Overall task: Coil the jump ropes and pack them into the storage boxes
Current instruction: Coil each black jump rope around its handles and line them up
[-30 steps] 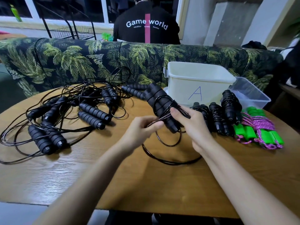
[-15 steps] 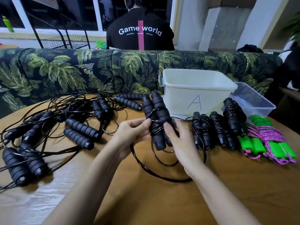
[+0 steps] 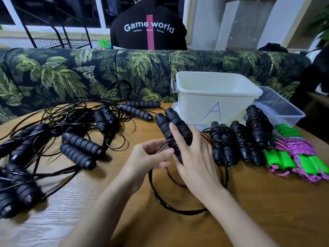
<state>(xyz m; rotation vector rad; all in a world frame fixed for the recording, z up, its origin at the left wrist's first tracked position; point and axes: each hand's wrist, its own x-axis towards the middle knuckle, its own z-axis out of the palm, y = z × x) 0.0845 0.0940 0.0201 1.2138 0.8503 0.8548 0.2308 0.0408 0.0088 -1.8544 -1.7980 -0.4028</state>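
While tilted above the wooden table [image 3: 267, 211], gripped in the right hand [image 3: 194, 157], fingers curled round both: two black foam handles [image 3: 169, 120], side by side, with turns of thin black cord [image 3: 178, 209] round their lower ends. Pinched in the left hand [image 3: 147, 157], just beside them: that same cord, its slack dropping in loops onto the table in front.

Lined up right of the hands: three coiled black jump ropes [image 3: 242, 139]. Next to those, farther right: green-handled ropes [image 3: 292, 157] bound in purple cord, number hard to tell.

Behind the coils: two storage boxes, one white box [image 3: 213, 97] marked "A", one clear box [image 3: 281, 111] at its right.

Spread over the left half of the table: tangle of uncoiled black ropes [image 3: 80, 147], at least ten loose handles, exact count lost in blur.

Beyond: palm-print sofa [image 3: 89, 72], and one person [image 3: 147, 29] in a black "Game world" shirt, seen from behind.
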